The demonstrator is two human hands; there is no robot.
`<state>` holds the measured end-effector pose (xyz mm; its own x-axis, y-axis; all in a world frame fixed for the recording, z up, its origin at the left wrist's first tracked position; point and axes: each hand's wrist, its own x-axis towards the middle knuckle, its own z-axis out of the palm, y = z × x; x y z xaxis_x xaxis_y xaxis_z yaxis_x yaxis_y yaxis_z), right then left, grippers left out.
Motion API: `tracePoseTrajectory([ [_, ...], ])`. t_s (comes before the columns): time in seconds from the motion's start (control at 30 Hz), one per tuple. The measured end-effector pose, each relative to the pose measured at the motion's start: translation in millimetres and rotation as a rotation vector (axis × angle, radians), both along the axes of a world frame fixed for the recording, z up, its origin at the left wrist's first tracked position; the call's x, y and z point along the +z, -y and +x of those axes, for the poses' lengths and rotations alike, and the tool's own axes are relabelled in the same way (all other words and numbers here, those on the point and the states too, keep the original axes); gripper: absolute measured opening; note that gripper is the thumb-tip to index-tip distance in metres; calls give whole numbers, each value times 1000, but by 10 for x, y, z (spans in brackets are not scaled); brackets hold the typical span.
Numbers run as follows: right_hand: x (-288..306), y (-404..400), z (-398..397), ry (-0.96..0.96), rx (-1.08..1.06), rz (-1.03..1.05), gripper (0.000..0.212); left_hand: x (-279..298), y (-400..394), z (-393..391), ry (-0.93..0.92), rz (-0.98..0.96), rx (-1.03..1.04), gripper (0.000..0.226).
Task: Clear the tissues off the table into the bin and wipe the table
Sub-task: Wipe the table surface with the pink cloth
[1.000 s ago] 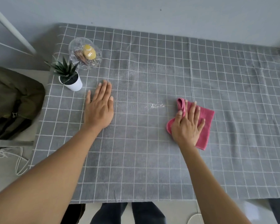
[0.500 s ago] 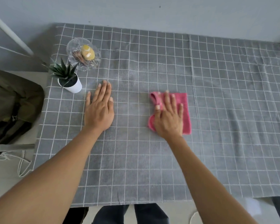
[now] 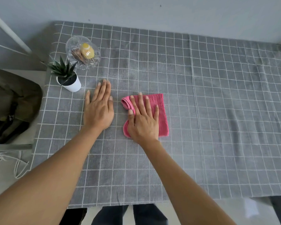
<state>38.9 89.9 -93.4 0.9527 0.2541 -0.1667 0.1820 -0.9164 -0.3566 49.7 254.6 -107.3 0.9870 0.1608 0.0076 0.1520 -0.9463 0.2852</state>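
Observation:
A folded pink cloth lies on the grey checked tablecloth, left of the table's middle. My right hand presses flat on the cloth, fingers spread, covering its left half. My left hand rests palm down on the tablecloth just to the left of the cloth, holding nothing. No tissues and no bin are in view.
A small potted plant in a white pot and a clear glass dish with a yellow item stand at the table's far left. A dark bag sits on a chair beyond the left edge. A wall runs along the far edge.
My right hand has slid the pink cloth leftwards across the table, over a wet spot, until it is close beside my left hand. The left hand has stayed in place.

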Motion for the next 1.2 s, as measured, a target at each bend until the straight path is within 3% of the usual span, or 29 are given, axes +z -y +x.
tracePoseTrajectory([
  [0.13,18,321,162,30,82,-11,51,25,-1,-11,5,-6,-6,52],
  [0.3,-11,940,548,-6,-246,-106,52,27,-4,-10,-11,-2,-8,52],
  [0.47,-29,750,541,9,-410,-102,52,5,5,-8,-12,13,8,53],
  [0.7,-10,106,319,29,45,-42,52,26,19,3,-18,10,7,53],
  [0.83,0,394,368,42,139,-23,49,45,12,1,-30,4,-3,52],
  [1.03,14,1144,684,-4,-239,-105,55,59,12,0,-35,2,4,53],
  [1.2,11,723,627,-5,-376,-109,53,55,23,-5,-28,2,12,53],
])
